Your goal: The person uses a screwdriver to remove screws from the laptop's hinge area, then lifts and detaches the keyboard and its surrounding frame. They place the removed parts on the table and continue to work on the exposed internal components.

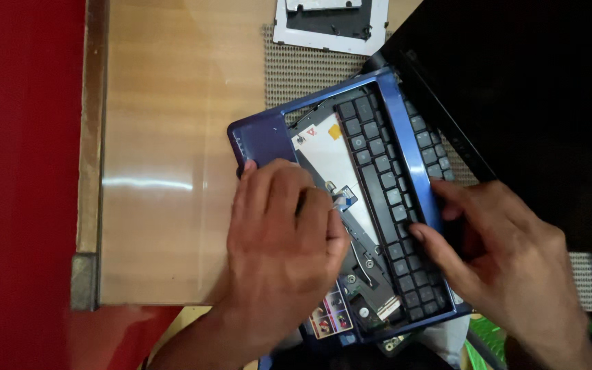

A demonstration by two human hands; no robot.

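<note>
A small blue laptop [263, 137] lies open on the wooden table, its palm-rest cover lifted so the inner metal plate and cables show. The black keyboard [378, 171] sits loose and tilted across the frame. My left hand [286, 240] rests on the left part of the blue frame, fingers curled over the exposed inside near a small ribbon connector [344, 199]. My right hand [501, 253] presses its fingertips on the keyboard's right edge and the blue frame bar. The dark screen [515, 89] leans back at the upper right.
A white plastic cover panel [323, 27] lies at the top on a woven mat [296, 68]. The glass-topped wooden table [166, 157] ends at a wooden edge on the left, beside a red floor [22, 171]. Green items [488, 342] sit at the lower right.
</note>
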